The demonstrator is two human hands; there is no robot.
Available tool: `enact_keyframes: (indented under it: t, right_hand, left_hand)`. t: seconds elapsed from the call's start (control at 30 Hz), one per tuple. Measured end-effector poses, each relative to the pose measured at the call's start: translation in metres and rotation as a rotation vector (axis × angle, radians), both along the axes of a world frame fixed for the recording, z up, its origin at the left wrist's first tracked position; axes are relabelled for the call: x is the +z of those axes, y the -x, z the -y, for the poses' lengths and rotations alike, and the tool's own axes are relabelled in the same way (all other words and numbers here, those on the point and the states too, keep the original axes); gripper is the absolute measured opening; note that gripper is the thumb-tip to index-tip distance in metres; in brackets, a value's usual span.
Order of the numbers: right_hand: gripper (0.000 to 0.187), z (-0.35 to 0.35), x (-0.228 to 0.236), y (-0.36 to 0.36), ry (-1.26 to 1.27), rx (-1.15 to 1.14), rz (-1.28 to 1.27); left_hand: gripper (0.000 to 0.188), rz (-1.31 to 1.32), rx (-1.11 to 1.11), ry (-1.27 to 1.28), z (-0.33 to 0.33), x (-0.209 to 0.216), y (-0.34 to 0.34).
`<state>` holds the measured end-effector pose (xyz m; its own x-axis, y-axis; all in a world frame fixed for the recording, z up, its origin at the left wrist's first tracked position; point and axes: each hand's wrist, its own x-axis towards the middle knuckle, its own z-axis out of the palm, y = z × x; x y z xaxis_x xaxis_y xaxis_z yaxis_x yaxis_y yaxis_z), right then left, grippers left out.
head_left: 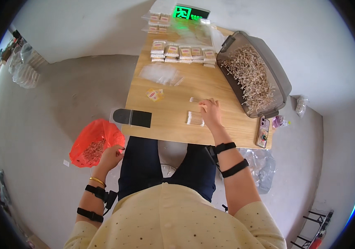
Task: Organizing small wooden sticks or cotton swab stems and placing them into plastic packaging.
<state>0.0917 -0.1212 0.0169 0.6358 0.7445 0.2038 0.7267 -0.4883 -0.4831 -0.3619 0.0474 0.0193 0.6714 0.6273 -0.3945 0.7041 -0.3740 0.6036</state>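
Note:
My right hand (211, 113) reaches over the wooden table, its bent fingers closed on the right ends of a small group of cotton swabs (195, 100). Just below lies a neat stack of cotton swabs (195, 118), side by side. Low at the left, my left hand (111, 157) hangs beside the red plastic bag (81, 139), fingers loosely bent and a little apart. Nothing shows in it. Loose swabs or scraps (93, 152) lie inside that bag. At the table's right, a grey bin (283, 74) leans tilted, holding a heap of loose cotton swabs (250, 76).
Packed swab packets (185, 52) stand in a row toward the back. Clear plastic bags (161, 74) and yellow-white cards (155, 95) lie left of centre. A black strip (132, 118) overhangs the left edge. A phone (263, 132) lies at the right corner, near a lit green sign's table (235, 135).

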Motion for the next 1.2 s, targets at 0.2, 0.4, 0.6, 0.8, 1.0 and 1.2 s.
enact_keyframes:
  t: [0.2,0.4,0.6,0.8,1.0,1.2]
  right_hand:
    - [0.007,-0.022,-0.007,-0.003,0.064,0.02,0.046]
    - [0.002,-0.014,-0.003,-0.002,0.132,0.09,0.064]
    - [0.004,0.01,0.003,0.009,0.064,0.117,-0.044]
    - [0.029,0.043,0.0,0.025,-0.058,0.065,-0.146]
    - [0.055,0.074,0.012,0.067,-0.012,0.105,-0.097]
    - [0.053,0.082,0.004,0.085,-0.048,0.096,-0.111]
  left_hand:
    - [0.025,-0.003,-0.061,-0.076,0.004,0.023,-0.025]
    - [0.021,0.136,-0.07,-0.029,0.004,0.06,-0.078]
    - [0.021,0.323,-0.21,0.075,0.006,0.06,-0.15]
    - [0.033,0.397,-0.373,-0.113,0.033,0.02,-0.215]
    - [0.043,0.249,-0.49,-0.329,0.052,0.01,-0.234]
    - [0.045,0.183,-0.472,-0.276,0.047,0.0,-0.244]
